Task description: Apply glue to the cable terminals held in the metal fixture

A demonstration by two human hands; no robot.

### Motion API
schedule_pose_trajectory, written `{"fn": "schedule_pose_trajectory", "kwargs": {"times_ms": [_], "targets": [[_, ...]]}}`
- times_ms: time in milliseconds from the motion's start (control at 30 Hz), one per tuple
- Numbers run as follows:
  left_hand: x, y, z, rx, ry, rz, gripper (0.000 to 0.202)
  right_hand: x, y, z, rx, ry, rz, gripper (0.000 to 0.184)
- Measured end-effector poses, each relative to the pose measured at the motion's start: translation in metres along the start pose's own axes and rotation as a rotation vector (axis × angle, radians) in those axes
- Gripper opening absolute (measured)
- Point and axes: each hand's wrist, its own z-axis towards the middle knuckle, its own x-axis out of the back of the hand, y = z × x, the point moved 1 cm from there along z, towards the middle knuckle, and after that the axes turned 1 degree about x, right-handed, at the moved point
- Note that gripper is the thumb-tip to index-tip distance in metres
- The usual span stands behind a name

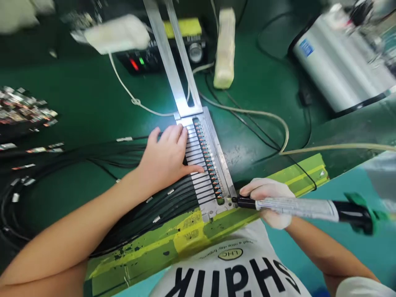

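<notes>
Left hand, bare and open, lies flat on black cables where they run into a metal comb fixture on the green tabletop. Gloved right hand is curled closed around what seems to be a soldering iron, its dark tip just beside the fixture's near end.

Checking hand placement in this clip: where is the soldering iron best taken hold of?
Grip the white-labelled barrel of the soldering iron from the right, as the gloved right hand does, near the black front end. Its tip points left at the slotted metal fixture, so coming from the right keeps the hand off the tip.
</notes>
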Motion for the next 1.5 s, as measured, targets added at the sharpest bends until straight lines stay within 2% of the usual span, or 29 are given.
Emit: {"fn": "schedule_pose_trajectory", "kwargs": {"times_ms": [100,200,267,333,400,467,500,567,600,667,700,733,767,800,900,967,1100,1300,1400,1500], "targets": [[0.016,0.001,0.005,0.009,-0.039,0.091,0.117,0.006,-0.007,0.007,-0.089,0.245,0.233,0.024],[0.041,0.009,0.032,0.020,-0.038,0.074,0.096,0.020,-0.016,0.021,-0.128,0.441,0.402,0.033],[0.055,0.020,0.070,0.017,0.049,0.008,0.087,0.034,-0.019,0.032,-0.156,0.537,0.509,0.041],[0.062,0.033,0.123,0.042,0.181,-0.058,0.083,0.047,-0.019,0.042,-0.177,0.608,0.600,0.048],[0.064,0.044,0.180,0.226,0.276,-0.045,0.094,0.058,-0.017,0.051,-0.193,0.660,0.672,0.051],[0.062,0.049,0.228,0.415,0.242,-0.157,0.105,0.066,-0.015,0.058,-0.206,0.694,0.724,0.051],[0.062,0.050,0.244,0.465,0.212,-0.225,0.103,0.070,-0.015,0.061,-0.214,0.705,0.743,0.051],[0.063,0.047,0.253,0.479,0.196,-0.280,0.086,0.079,-0.015,0.067,-0.223,0.722,0.769,0.051],[0.063,0.043,0.246,0.455,0.209,-0.286,0.077,0.084,-0.016,0.070,-0.221,0.729,0.781,0.050],[0.063,0.033,0.208,0.345,0.245,-0.300,0.071,0.097,-0.021,0.079,-0.195,0.744,0.805,0.045],[0.063,0.027,0.182,0.242,0.259,-0.318,0.075,0.103,-0.025,0.086,-0.171,0.749,0.817,0.043],[0.063,0.022,0.152,0.039,0.320,-0.398,0.075,0.109,-0.028,0.094,-0.145,0.752,0.827,0.041],[0.063,0.016,0.121,-0.101,0.353,-0.468,0.074,0.114,-0.032,0.104,-0.120,0.751,0.832,0.040],[0.062,0.011,0.090,-0.162,0.343,-0.508,0.073,0.117,-0.036,0.115,-0.098,0.750,0.830,0.039],[0.057,-0.002,0.016,-0.186,0.316,-0.490,0.070,0.114,-0.046,0.148,-0.077,0.710,0.801,0.040],[0.052,-0.005,-0.016,-0.185,0.308,-0.433,0.070,0.102,-0.049,0.164,-0.076,0.663,0.761,0.043],[0.046,-0.004,-0.048,-0.191,0.334,-0.360,0.071,0.070,-0.047,0.176,-0.112,0.547,0.618,0.050],[0.050,0.008,-0.071,-0.203,0.411,-0.302,0.070,0.033,-0.047,0.165,-0.221,0.299,0.310,0.051],[0.047,0.011,-0.076,-0.194,0.421,-0.283,0.070,0.021,-0.050,0.163,-0.285,0.126,0.208,0.060],[0.036,0.007,-0.077,-0.233,0.452,-0.242,0.074,0.023,-0.046,0.165,-0.352,0.000,0.150,0.081]]}}
